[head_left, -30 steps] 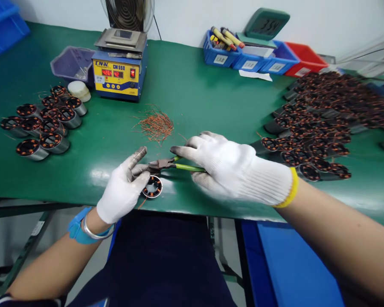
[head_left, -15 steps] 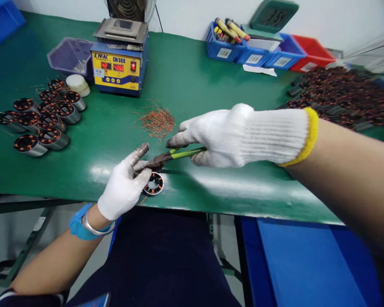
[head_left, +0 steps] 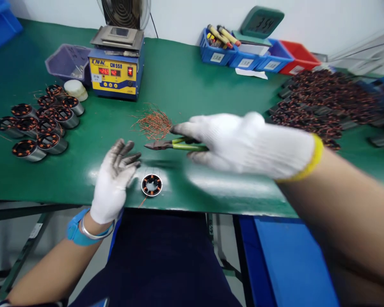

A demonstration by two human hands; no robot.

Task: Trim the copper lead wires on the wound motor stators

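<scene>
My right hand [head_left: 243, 143], in a white knit glove, grips green-handled wire cutters [head_left: 171, 145] whose jaws point left above the green mat. My left hand [head_left: 113, 179], also gloved with dirty fingertips, hovers with fingers spread just left of a small round stator with copper windings [head_left: 151, 185]. The stator lies flat near the table's front edge, untouched. A heap of cut copper wire bits [head_left: 154, 122] lies beyond the cutters.
Finished stators [head_left: 38, 125] cluster at the left. A yellow and blue solder pot [head_left: 115, 70] and a fan stand at the back. Blue and red bins [head_left: 257, 55] sit at the back right, and a large pile of stators [head_left: 323, 102] fills the right side.
My left hand has let go of the stator and cutter tip and opened, moving left. The cutters have lifted away from the stator, towards the wire heap.
</scene>
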